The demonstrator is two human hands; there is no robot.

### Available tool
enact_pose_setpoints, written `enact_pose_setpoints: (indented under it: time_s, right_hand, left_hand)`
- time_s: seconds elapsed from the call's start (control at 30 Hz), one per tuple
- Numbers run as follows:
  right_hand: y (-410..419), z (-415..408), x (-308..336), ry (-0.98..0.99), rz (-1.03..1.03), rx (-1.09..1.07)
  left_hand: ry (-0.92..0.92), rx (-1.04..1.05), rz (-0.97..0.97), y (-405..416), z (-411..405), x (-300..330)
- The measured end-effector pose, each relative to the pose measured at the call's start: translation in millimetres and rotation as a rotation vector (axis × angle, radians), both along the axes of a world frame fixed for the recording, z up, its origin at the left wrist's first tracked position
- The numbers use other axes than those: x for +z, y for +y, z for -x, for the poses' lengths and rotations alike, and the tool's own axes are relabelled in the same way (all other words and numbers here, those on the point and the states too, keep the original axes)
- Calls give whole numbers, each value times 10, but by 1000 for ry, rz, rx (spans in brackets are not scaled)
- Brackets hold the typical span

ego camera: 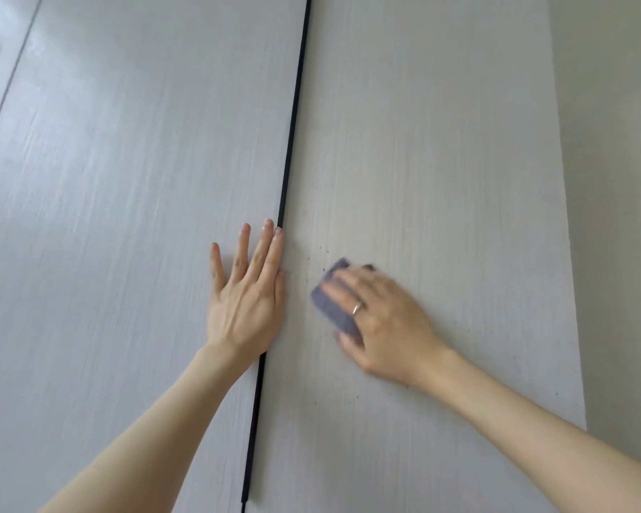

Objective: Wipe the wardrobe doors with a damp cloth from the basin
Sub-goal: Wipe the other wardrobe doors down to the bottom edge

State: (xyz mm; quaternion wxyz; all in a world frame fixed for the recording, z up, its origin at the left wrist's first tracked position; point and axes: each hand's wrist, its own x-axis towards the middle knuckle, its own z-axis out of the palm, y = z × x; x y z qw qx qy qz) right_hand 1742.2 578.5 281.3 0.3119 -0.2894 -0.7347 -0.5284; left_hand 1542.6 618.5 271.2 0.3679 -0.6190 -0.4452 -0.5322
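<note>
Two pale grey wood-grain wardrobe doors fill the view, the left door and the right door, split by a thin black gap. My left hand lies flat on the left door with straight fingers, right beside the gap. My right hand presses a folded grey-blue cloth against the right door; the hand is blurred and covers most of the cloth. Small dark specks dot the right door around the cloth.
A beige wall borders the right door's outer edge. Another thin door seam runs at the far left. No basin is in view.
</note>
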Motion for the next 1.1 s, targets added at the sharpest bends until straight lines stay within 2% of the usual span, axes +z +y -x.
enact_pose_setpoints:
  time_s: [0.07, 0.17, 0.33, 0.4, 0.47, 0.6, 0.67, 0.73, 0.87, 0.97, 1.1]
  right_hand:
    - [-24, 25, -112, -150, 50, -19]
    - [1, 58, 92, -178, -10, -7]
    - [53, 441, 831, 175, 12, 16]
    - [80, 590, 992, 249, 9, 65]
    - [87, 626, 939, 217, 43, 89]
    - [30, 498, 507, -29, 133, 172]
    - [32, 446, 512, -119, 108, 165]
    - [67, 470, 656, -89, 83, 118]
    - [129, 587, 909, 141, 71, 117]
    - [135, 582, 713, 90, 56, 113]
    - [132, 531, 121, -53, 98, 169]
  left_hand:
    - [-12, 1, -12, 9, 9, -7]
    - [-30, 11, -15, 41, 17, -17]
    - [-71, 61, -44, 52, -2, -45]
    - [-73, 70, -58, 41, -10, -52]
    - [-76, 77, -61, 39, -12, -57]
    - [-103, 82, -61, 28, -10, -57]
    - [-114, 101, -60, 14, -18, -66]
    - [-116, 119, -52, 20, -28, -82]
    - [-123, 117, -52, 31, -14, -122]
    - [-88, 125, -58, 24, 20, -174]
    - [-42, 140, -63, -5, 70, -308]
